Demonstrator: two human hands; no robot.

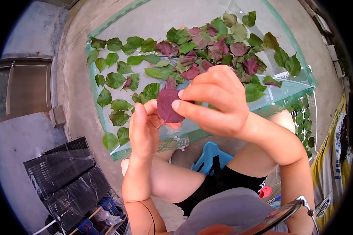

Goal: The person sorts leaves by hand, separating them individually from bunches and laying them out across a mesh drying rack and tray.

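A purple perilla leaf is held up in front of me, its stem pointing down. My right hand pinches the leaf's right edge between thumb and forefinger. On the other side, my left hand holds the leaf near its stem, with some fingers hidden behind it. Beyond my hands, a green-edged mesh sheet carries many perilla leaves. Green leaves lie spread out singly on the left. A heap of mixed purple and green leaves lies at the middle and right.
Below the mesh's near edge is a blue plastic seat between my legs. Black plastic-wrapped panels lean at lower left. More leaves rest on a white rack at right, near a yellow-and-white sack. Glasses hang at lower right.
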